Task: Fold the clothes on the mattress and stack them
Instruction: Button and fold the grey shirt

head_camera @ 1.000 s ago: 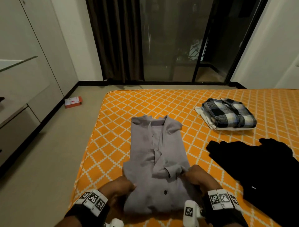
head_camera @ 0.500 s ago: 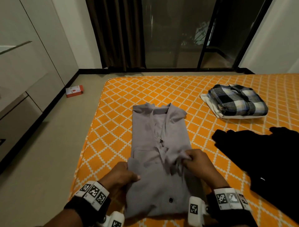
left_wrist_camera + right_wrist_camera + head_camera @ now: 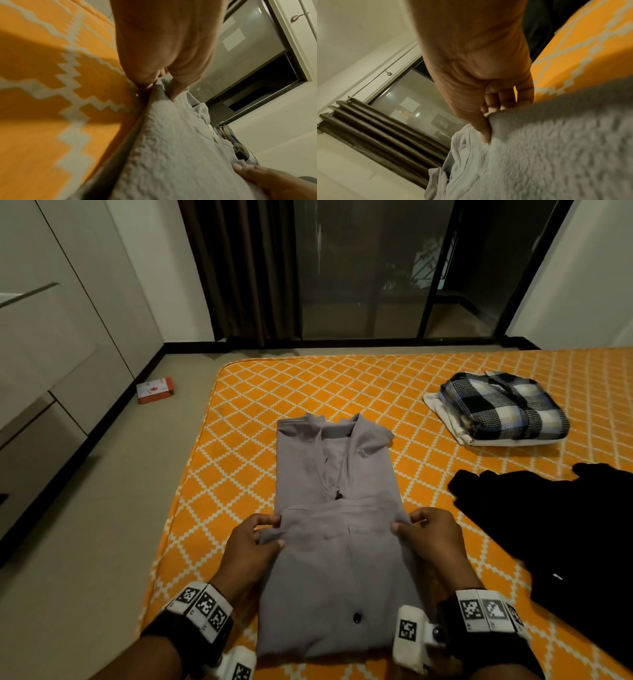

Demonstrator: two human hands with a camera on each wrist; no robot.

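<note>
**Grey shirt being folded hem to collar**

Grey fabric is lying lengthwise on the orange mattress [image 3: 308,378], collar pointing away from the person. The left hand [image 3: 251,546] and right hand [image 3: 433,537] are each pinching a corner of the grey shirt [image 3: 337,474]'s doubled lower part, thumbs on top. Its long axis is running straight ahead from both grips, so the fold probably needs carrying forward evenly. The folded stack [image 3: 503,414] is sitting far right, nearer the right hand.
</note>
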